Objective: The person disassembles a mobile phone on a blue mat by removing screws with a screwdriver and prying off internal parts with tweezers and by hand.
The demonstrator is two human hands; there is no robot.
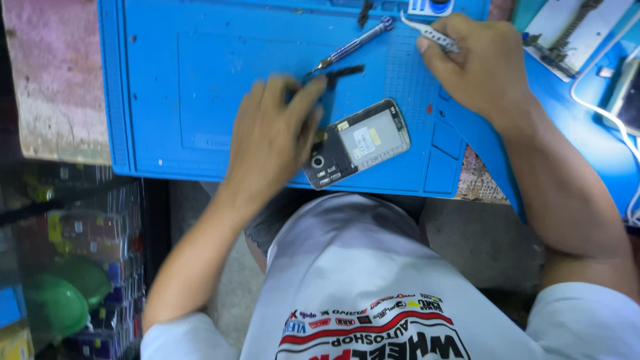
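An opened phone (363, 140) with its back cover off lies on a blue work mat (200, 87), showing a silver battery area and a dark circuit board at its lower left end. My left hand (270, 137) rests on the mat beside that end, fingers pinching a thin dark strip-shaped part (343, 70). Farther right, my right hand (477, 63) is closed around metal tweezers (427, 30), whose tips point up and to the left. A screwdriver (353, 45) with a silver handle lies on the mat between the two hands.
A second blue mat (600, 133) at the right holds a white cable (600, 110) and a metal-framed part (567, 33). The table edge runs below the phone. Shelves with green and mixed items (60, 293) stand at the lower left.
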